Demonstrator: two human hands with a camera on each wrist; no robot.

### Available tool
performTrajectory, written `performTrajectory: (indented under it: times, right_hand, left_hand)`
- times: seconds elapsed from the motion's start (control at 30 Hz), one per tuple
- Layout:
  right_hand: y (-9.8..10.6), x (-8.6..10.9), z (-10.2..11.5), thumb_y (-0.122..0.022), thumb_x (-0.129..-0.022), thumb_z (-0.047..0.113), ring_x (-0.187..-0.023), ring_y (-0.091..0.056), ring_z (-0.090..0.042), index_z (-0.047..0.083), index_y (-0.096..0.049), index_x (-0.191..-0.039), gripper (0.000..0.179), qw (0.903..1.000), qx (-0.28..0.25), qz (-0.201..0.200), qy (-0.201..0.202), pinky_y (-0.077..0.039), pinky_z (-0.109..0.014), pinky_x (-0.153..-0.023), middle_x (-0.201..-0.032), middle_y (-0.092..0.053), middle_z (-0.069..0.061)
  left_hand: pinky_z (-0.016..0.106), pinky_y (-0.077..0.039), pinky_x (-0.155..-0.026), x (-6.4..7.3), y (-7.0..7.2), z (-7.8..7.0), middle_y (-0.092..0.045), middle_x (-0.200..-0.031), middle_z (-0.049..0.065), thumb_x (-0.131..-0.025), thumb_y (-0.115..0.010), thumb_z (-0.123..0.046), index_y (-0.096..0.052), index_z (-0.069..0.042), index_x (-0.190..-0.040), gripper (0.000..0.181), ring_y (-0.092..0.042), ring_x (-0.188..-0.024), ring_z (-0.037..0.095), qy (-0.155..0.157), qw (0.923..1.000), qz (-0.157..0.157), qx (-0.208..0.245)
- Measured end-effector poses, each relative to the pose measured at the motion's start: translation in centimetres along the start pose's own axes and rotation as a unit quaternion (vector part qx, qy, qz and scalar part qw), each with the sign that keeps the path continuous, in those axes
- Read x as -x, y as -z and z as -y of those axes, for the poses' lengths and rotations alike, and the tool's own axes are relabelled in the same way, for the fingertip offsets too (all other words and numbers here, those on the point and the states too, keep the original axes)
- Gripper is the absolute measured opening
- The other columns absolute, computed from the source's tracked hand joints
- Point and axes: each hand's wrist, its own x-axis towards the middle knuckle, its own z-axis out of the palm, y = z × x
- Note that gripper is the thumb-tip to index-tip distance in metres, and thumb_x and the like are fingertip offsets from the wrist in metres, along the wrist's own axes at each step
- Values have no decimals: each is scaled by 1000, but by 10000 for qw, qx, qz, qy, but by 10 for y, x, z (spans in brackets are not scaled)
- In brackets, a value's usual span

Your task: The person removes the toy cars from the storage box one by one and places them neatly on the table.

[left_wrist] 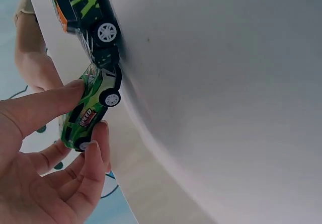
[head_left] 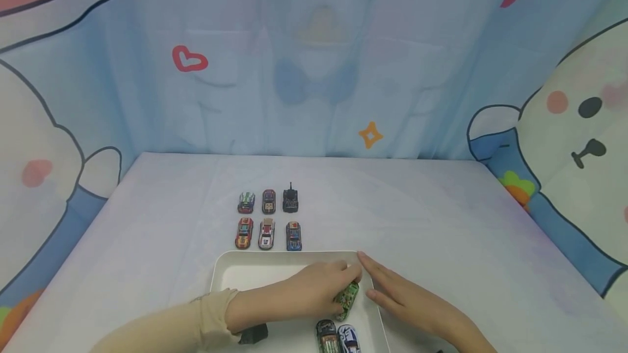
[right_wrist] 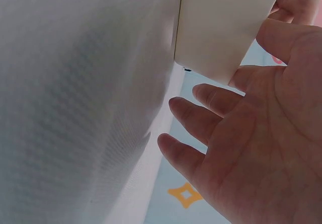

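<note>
My left hand (head_left: 314,290) reaches across the white tray (head_left: 245,268) and pinches a green toy car (head_left: 348,301) near the tray's right side. In the left wrist view, thumb and fingers hold the green car at its roof and sides, its nose close against a dark toy car with green and orange markings (left_wrist: 90,5). My right hand (head_left: 409,298) lies along the tray's right edge, fingers extended. The right wrist view shows its thumb and index finger at the tray wall (right_wrist: 216,32), the other fingers spread below.
A black toy car (head_left: 327,336) and a white-and-blue one (head_left: 349,338) sit in the tray's front part. A dark piece (head_left: 254,334) shows under my left forearm. Behind the tray stand two rows of toy vehicles, including a red-yellow car (head_left: 243,233) and a black vehicle (head_left: 290,200).
</note>
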Motion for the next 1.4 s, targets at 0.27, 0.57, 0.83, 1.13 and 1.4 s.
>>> performTrajectory:
  times: [0.27, 0.57, 0.83, 1.13, 1.4]
  right_hand:
    - [0, 0, 0, -40, -98, 45, -135, -20, -30, 21, -13, -151, 64, 9999, 101, -97, -35, -25, -54, -102, -153, -16, -6]
    - [-1, -2, 0, -40, -98, 47, -136, -19, -27, 24, -12, -151, 65, 10000, -37, 31, -58, -24, -53, -102, -153, -15, -4]
    - [-3, 0, 0, -39, -98, 48, -136, -18, -25, 26, -10, -151, 64, 9999, -109, 95, -80, -22, -52, -103, -153, -14, -3]
    - [-3, 1, -2, -38, -99, 46, -136, -18, -24, 25, -10, -151, 63, 10000, -38, -30, 23, -22, -51, -103, -153, -14, -1]
    - [-2, 2, -2, -38, -99, 45, -136, -17, -24, 26, -9, -151, 63, 10000, -24, -50, 56, -22, -51, -103, -153, -14, -2]
  left_hand:
    - [15, -41, -61, 0, 13, 14, -51, -79, -12, -79, -75, -16, -56, -16, -102, 30, -47, -65, 0, 185, 9965, -522, 623]
    - [25, -47, -62, -17, 58, 59, -62, -87, -1, -85, -70, -11, -55, -12, -102, 23, -58, -74, 10, 792, 9724, -728, 2072]
    - [31, -49, -59, -40, 53, 99, -62, -91, 4, -82, -73, -15, -56, -9, -103, 27, -58, -81, 18, 1948, 9559, -138, 2192]
    - [33, -49, -73, -48, 45, 112, -60, -99, 6, -84, -71, -18, -59, -7, -103, 25, -57, -89, 20, 2246, 9517, 183, 2086]
    - [34, -48, -79, -50, 40, 114, -63, -98, 7, -84, -71, -24, -63, -4, -109, 33, -58, -93, 21, 2129, 9666, 316, 1394]
